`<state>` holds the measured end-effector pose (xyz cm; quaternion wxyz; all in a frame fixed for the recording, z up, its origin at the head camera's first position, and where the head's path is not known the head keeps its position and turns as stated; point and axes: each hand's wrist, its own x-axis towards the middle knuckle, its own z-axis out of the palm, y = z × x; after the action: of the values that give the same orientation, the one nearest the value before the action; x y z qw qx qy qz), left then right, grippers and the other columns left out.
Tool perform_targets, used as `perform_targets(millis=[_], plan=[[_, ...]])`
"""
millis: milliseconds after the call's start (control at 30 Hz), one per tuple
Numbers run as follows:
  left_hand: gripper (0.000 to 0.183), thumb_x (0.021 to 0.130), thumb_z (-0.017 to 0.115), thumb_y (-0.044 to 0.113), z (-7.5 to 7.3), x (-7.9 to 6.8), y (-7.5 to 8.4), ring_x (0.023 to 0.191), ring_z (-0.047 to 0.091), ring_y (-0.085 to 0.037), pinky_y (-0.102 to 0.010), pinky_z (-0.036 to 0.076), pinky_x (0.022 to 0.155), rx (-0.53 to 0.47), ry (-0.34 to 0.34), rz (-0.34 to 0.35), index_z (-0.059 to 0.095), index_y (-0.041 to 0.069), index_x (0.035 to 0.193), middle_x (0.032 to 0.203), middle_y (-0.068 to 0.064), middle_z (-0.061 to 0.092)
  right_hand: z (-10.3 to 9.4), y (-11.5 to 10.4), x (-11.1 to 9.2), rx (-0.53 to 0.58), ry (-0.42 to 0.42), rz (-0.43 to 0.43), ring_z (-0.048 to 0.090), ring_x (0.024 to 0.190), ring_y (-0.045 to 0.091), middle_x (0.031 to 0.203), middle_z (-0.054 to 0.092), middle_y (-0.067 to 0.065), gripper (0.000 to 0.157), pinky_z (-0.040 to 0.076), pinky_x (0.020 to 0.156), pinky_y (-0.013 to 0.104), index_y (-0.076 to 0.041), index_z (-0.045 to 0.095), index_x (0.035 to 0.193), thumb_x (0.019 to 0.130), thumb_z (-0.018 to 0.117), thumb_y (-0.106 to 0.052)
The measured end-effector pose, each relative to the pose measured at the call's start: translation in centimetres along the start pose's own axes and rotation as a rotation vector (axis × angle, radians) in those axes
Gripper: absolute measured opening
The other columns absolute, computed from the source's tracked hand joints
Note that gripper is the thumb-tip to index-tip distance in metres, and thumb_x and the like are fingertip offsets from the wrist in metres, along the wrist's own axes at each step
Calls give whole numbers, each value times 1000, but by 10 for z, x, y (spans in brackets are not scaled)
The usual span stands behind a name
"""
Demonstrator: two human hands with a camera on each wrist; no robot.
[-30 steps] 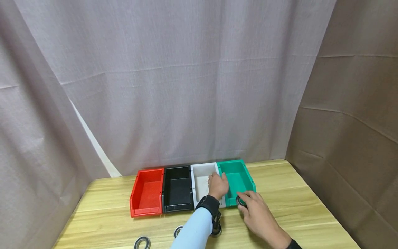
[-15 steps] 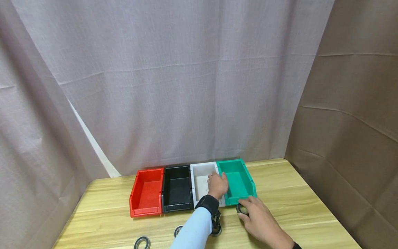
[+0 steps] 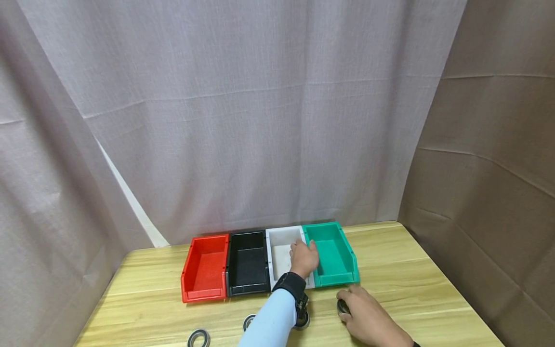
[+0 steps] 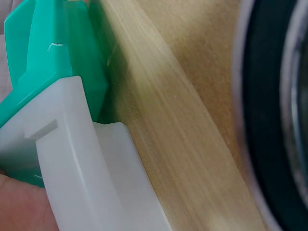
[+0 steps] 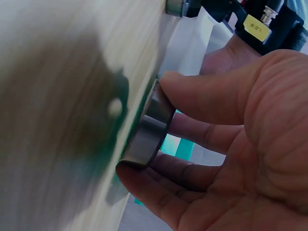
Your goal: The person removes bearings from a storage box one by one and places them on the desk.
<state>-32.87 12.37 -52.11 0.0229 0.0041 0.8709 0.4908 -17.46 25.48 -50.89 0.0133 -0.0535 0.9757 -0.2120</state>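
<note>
Pinched between the thumb and fingers of my right hand (image 3: 368, 315) is a ball bearing (image 5: 147, 127), a steel ring with a dark face, just in front of the green bin (image 3: 329, 250). Whether it touches the table cannot be told. My left hand (image 3: 304, 260) grips the walls where the white bin (image 3: 279, 248) meets the green one, thumb on the green side and curled fingers on the white side; fingertips are partly hidden. Beneath the left wrist lies another bearing (image 3: 303, 322), large at the right of the left wrist view.
A black bin (image 3: 248, 262) and a red bin (image 3: 205, 267) continue the row to the left. Two bearings lie in front, one (image 3: 198, 338) near the bottom edge and one (image 3: 248, 322) partly behind the left sleeve. Curtains (image 3: 277, 120) stand behind the wooden table (image 3: 143, 299).
My right hand has drawn back from the green bin's front edge toward me and slightly right, carrying the bearing. My left hand stays in place.
</note>
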Motion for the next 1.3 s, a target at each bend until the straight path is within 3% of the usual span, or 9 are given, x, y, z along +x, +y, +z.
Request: perform_targets(millis=[200,633,867,1033,1300], plan=[[67,114,43,33,-1,-1,1,145,42,-50,-63,37,123,-10,-12,-4,33,-17,157,154,-37,42,5,5,1,11,-61,4,59,100,19,106,65,4,31,56,90,48,-8,73,119,89,83,-9],[69,114,43,34,-1,-1,1,149,38,-51,-63,34,126,-33,-23,-4,32,-17,158,158,-37,38,11,5,3,-23,-41,-4,52,93,18,100,56,3,32,53,80,41,-11,70,112,86,84,-2],[68,114,44,34,-2,0,0,149,38,-52,-64,35,125,-35,-22,-15,32,-17,158,157,-37,39,10,-3,6,-24,-52,11,62,109,29,113,64,16,39,57,96,54,0,70,124,87,81,1],[69,114,43,34,-3,-1,1,152,35,-51,-63,32,127,-42,-27,-11,32,-17,158,161,-37,36,10,-5,7,-53,-23,2,64,107,29,110,66,14,35,57,97,53,2,71,124,89,76,3],[69,113,45,35,-2,0,0,149,38,-51,-63,34,126,-30,-15,-19,34,-17,157,158,-37,39,14,-4,6,-71,-11,-6,65,122,40,124,67,25,33,55,104,60,4,70,124,92,72,3]])
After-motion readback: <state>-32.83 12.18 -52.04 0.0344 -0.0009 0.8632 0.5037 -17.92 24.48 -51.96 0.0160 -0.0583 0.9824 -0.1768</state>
